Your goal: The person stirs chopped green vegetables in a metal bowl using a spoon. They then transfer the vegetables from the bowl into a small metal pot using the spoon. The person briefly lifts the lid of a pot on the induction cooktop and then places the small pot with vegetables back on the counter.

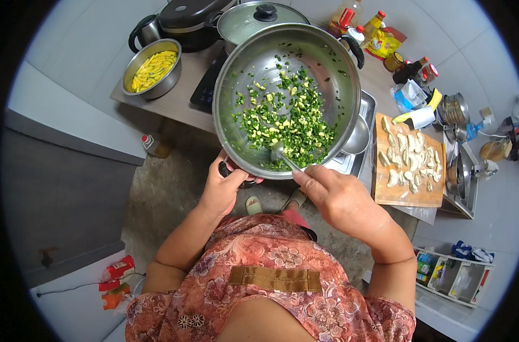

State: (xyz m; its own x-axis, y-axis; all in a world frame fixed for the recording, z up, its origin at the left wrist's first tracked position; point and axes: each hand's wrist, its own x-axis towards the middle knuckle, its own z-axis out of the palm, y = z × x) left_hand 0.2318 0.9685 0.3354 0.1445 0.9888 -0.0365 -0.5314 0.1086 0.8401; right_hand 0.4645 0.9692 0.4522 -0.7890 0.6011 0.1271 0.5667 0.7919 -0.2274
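A large stainless steel pot (251, 72) is tilted towards me over the counter's front edge. My left hand (221, 188) grips its near black handle (246, 184). Inside lies a mix of chopped green leaves and yellow egg-like bits (302, 128), gathered mostly at the near right. A metal spoon (278, 150) is in my right hand (336, 192), its bowl down in the mix by the near wall. The pot's other black handle (354, 51) sticks out at the far right. My fingers hide part of the near handle and the spoon's end.
Filled dumplings (409, 158) cover a wooden board (387, 194) at the right. A bowl (156, 89) of yellow strips stands far left, near an induction cooktop (206, 85). Behind the pot is a lidded pot (242, 21); bottles (374, 25) stand along the wall. A steel ladle (357, 137) lies right.
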